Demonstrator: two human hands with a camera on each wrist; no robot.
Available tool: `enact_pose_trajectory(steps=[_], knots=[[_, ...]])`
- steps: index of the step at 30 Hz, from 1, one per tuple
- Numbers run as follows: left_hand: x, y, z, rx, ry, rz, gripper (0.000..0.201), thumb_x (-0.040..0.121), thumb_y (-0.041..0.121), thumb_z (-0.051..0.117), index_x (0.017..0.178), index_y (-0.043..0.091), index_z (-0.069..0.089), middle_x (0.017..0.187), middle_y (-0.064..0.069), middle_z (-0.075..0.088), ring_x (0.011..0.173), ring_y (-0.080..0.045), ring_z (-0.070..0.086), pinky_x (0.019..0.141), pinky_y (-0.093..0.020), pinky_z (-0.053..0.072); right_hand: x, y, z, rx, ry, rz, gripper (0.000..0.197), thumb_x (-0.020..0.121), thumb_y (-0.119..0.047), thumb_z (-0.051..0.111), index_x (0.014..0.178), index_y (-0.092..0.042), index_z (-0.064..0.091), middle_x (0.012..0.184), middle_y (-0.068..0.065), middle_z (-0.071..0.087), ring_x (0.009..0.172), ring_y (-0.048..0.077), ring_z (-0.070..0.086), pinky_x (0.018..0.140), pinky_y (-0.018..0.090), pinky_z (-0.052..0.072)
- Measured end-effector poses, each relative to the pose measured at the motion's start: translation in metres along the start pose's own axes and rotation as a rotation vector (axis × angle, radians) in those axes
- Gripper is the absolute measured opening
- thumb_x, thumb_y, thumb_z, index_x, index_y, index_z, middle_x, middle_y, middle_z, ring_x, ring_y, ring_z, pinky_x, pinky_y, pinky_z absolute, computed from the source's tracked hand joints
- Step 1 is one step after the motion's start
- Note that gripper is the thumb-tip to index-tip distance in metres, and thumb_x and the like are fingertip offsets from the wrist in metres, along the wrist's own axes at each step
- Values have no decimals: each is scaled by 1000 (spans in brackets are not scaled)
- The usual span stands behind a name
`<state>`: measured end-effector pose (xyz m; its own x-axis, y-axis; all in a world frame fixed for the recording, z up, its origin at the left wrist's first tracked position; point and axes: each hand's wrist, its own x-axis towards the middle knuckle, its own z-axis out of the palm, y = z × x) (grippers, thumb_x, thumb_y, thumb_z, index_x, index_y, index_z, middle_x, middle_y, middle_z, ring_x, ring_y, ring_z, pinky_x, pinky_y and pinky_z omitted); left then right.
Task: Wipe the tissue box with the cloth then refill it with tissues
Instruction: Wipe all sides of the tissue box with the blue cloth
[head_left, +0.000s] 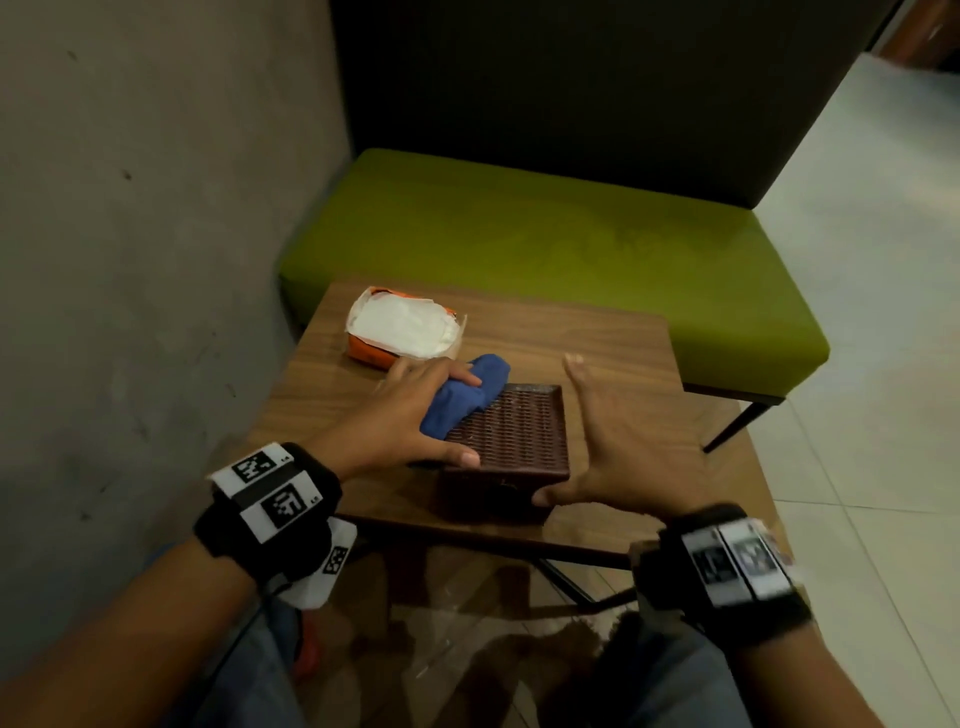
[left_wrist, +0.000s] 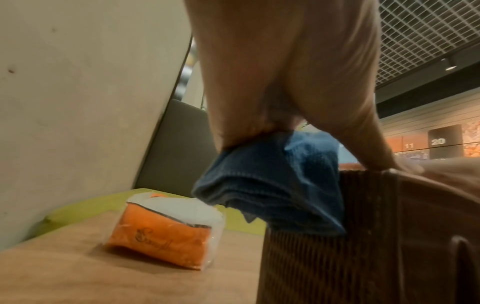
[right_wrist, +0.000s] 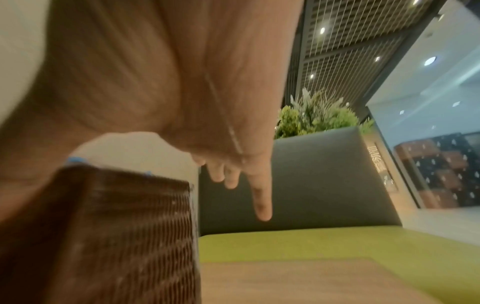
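A dark brown woven tissue box stands on the wooden table, near its front edge. My left hand holds a bunched blue cloth against the box's left top edge, fingers curled over it and thumb on the near left corner. In the left wrist view the cloth hangs over the box side under my left hand. My right hand is open beside the box's right side, its thumb touching the near right corner. An opened orange tissue pack lies behind the cloth.
A green padded bench with a dark backrest runs behind the table. A grey concrete wall closes the left side. Pale floor tiles lie to the right. The tissue pack sits a short way left of the box.
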<state>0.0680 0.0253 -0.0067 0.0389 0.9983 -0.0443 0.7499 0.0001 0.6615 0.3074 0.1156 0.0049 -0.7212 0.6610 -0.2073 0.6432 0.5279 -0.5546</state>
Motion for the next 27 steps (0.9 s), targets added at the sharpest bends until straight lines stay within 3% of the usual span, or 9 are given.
enact_pose_trajectory(steps=[2,5,7,9,12,17,20,23,27], knots=[[1,-3,-5,-62,-31,14,72,64,52,78,123,36,40,125,27,35,119,-8,27,96,-32,34,16,2,3,92,-100,-20,131,63,-26,91,155,-20,-3,158,1,19,142,12,22,104,13,22],[2,-7,-4,-147,56,53,54,72,35,77,117,28,49,116,27,43,108,1,38,87,-17,35,24,9,22,255,2,-47,111,61,-19,91,146,-24,21,135,-4,44,125,14,47,87,9,38],[0,-15,5,-319,247,20,31,84,22,68,111,19,53,108,15,55,104,1,51,83,-18,40,17,10,35,355,100,-52,100,58,-19,92,133,-29,27,124,-9,49,113,6,52,83,3,39],[-3,-18,13,-452,519,-105,21,92,17,57,112,15,52,107,6,57,106,-13,56,82,-21,42,10,7,49,410,198,-58,96,56,-25,91,125,-35,27,120,-11,49,110,1,50,86,10,41],[-10,6,23,-275,751,-6,38,94,28,51,129,14,48,124,7,50,116,-11,46,94,-21,37,7,3,67,432,307,-50,94,48,-44,87,123,-37,30,121,-9,49,112,1,50,90,16,43],[-19,39,53,479,238,398,58,79,44,46,132,22,52,132,3,56,104,-17,53,82,-33,43,5,-1,78,529,242,35,72,62,-26,86,123,-23,49,116,-10,59,116,15,60,83,12,48],[-10,13,38,452,274,263,54,78,41,45,128,23,56,130,2,59,99,-23,56,79,-39,47,6,-3,80,494,358,18,95,50,-36,88,127,-18,36,122,-2,50,110,5,55,85,10,46],[-5,1,27,390,389,100,51,79,38,45,126,21,59,126,0,61,97,-22,49,77,-47,49,11,-11,80,442,424,25,98,43,-48,84,122,-20,33,121,4,46,111,13,53,91,24,48],[-23,27,57,397,289,327,53,78,38,49,128,22,56,134,3,56,111,-15,40,89,-35,33,21,-6,95,428,379,67,80,64,-42,76,134,-38,37,130,6,48,120,1,49,100,41,48]])
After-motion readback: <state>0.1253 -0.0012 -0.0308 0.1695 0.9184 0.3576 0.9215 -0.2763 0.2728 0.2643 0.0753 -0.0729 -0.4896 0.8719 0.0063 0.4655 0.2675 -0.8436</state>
